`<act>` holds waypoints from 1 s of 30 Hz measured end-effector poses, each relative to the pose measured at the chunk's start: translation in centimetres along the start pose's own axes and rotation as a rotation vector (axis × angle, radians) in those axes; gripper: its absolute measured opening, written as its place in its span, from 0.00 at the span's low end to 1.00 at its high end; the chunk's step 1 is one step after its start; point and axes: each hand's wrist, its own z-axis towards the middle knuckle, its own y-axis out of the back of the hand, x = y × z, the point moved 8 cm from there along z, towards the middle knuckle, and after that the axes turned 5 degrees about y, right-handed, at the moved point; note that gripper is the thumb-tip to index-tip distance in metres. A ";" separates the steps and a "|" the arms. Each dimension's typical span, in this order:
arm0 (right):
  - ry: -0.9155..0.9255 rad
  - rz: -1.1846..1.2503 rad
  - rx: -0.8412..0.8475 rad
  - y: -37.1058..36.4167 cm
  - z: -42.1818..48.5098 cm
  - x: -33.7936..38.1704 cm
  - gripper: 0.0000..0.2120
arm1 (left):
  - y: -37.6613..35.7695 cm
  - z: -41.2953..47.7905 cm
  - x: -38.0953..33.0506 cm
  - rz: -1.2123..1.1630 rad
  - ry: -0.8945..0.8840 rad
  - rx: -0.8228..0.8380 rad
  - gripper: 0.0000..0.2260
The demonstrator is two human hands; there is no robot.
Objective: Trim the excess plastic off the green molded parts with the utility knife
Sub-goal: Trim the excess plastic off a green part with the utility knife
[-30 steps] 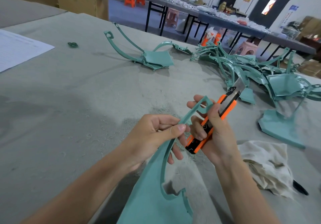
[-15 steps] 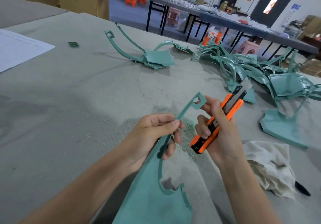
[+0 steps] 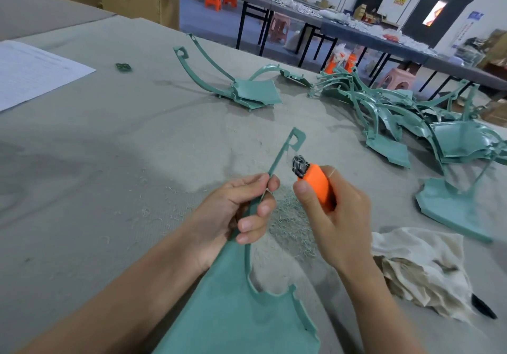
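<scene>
Green molded part (image 3: 233,312): long axis near-to-far, tip pointing far-right, pinched by left hand (image 3: 233,213); utility knife (image 3: 318,186) gripped by right hand (image 3: 340,216).

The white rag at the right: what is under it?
A black pointed tip sticks out from under the white rag at its lower right edge. The rag covers the rest, so the object cannot be named.

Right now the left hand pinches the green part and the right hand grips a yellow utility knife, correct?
No: the head view shows the utility knife is orange, not yellow. The left hand pinches the green part and the right hand grips the knife.
</scene>
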 end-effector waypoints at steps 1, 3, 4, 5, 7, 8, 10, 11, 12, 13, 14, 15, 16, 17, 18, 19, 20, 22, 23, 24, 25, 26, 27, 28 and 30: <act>0.011 -0.025 -0.009 0.0 0.0 0.1 0.19 | -0.1 -0.1 0.1 0.000 0.010 0.000 0.05; 0.027 -0.063 -0.026 0.2 -0.1 0.2 0.21 | -0.3 -0.1 0.2 0.001 0.024 0.000 0.05; 0.031 -0.067 -0.034 0.3 -0.1 0.3 0.21 | -0.5 -0.1 0.2 -0.010 0.030 0.004 0.05; 0.035 -0.067 -0.040 0.4 -0.1 0.4 0.22 | -0.5 -0.1 0.3 -0.028 0.037 0.010 0.05; 0.048 -0.064 -0.053 0.6 -0.1 0.6 0.22 | -0.7 -0.2 0.4 -0.056 0.050 0.030 0.06; 0.053 -0.059 -0.058 0.7 -0.1 0.7 0.22 | -0.8 -0.3 0.4 -0.066 0.055 0.044 0.06; 0.060 -0.051 -0.067 0.8 -0.1 0.8 0.21 | -1.0 -0.3 0.5 -0.087 0.064 0.075 0.06; 0.065 -0.049 -0.071 0.9 -0.1 0.8 0.21 | -1.0 -0.3 0.5 -0.097 0.071 0.085 0.05; 0.072 -0.045 -0.077 0.9 -0.1 0.9 0.20 | -1.0 -0.3 0.6 -0.105 0.079 0.092 0.05; 0.079 -0.044 -0.085 1.0 -0.1 0.9 0.20 | -1.0 -0.3 0.6 -0.116 0.088 0.101 0.05; 0.083 -0.046 -0.093 1.2 0.0 0.9 0.20 | -1.0 -0.3 0.6 -0.130 0.096 0.109 0.05; 0.084 -0.054 -0.099 1.3 0.0 0.9 0.20 | -1.0 -0.3 0.7 -0.142 0.103 0.113 0.05; 0.084 -0.063 -0.100 1.4 0.0 0.8 0.20 | -1.0 -0.3 0.7 -0.150 0.110 0.111 0.05; 0.085 -0.074 -0.097 1.4 0.0 0.8 0.20 | -1.0 -0.3 0.8 -0.156 0.118 0.111 0.06; 0.087 -0.084 -0.094 1.5 0.0 0.7 0.20 | -1.0 -0.3 0.8 -0.164 0.127 0.118 0.06; 0.087 -0.094 -0.090 1.5 0.0 0.7 0.20 | -1.0 -0.4 0.9 -0.173 0.136 0.128 0.07; 0.085 -0.101 -0.087 1.4 0.0 0.7 0.19 | -1.1 -0.4 1.0 -0.182 0.146 0.138 0.07; 0.076 -0.111 -0.093 1.4 0.1 0.6 0.19 | -1.2 -0.5 1.1 -0.194 0.171 0.162 0.08; 0.067 -0.115 -0.099 1.5 0.1 0.5 0.18 | -1.2 -0.6 1.2 -0.202 0.186 0.176 0.09; 0.060 -0.117 -0.104 1.7 0.2 0.4 0.18 | -1.3 -0.6 1.3 -0.211 0.201 0.186 0.09; 0.057 -0.117 -0.105 1.8 0.2 0.4 0.17 | -1.3 -0.7 1.4 -0.218 0.212 0.189 0.09; 0.060 -0.114 -0.101 1.9 0.2 0.3 0.17 | -1.2 -0.7 1.4 -0.220 0.217 0.187 0.09; 0.066 -0.108 -0.094 1.9 0.2 0.3 0.16 | -1.2 -0.7 1.4 -0.220 0.217 0.184 0.09; 0.077 -0.103 -0.085 1.9 0.2 0.3 0.15 | -1.2 -0.7 1.4 -0.220 0.216 0.183 0.09; 0.102 -0.101 -0.068 1.8 0.1 0.4 0.14 | -1.3 -0.7 1.4 -0.225 0.217 0.182 0.09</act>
